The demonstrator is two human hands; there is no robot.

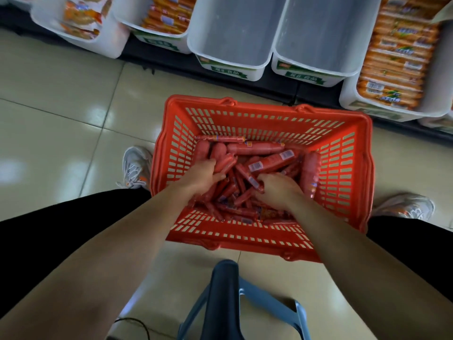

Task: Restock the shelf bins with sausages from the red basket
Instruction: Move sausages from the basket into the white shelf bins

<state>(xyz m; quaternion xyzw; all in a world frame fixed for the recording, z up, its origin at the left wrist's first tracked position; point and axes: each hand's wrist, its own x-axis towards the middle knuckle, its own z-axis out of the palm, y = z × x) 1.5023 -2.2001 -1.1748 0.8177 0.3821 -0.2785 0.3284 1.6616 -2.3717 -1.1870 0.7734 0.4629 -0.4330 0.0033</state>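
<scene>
Tiled floor (61,133); basket (269,111) at centre, empty bins (232,33) at 12 o'clock. Among the sausages (267,163) inside it, left hand (203,175) curls round a bunch, right hand (277,190) grips a few. Slick, overfull handfuls may spill when lifted towards the bins

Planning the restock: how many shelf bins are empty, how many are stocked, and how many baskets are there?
Empty bins: 2
Stocked bins: 3
Red basket: 1
Total: 6 (partial bins at the edges not counted)
</scene>
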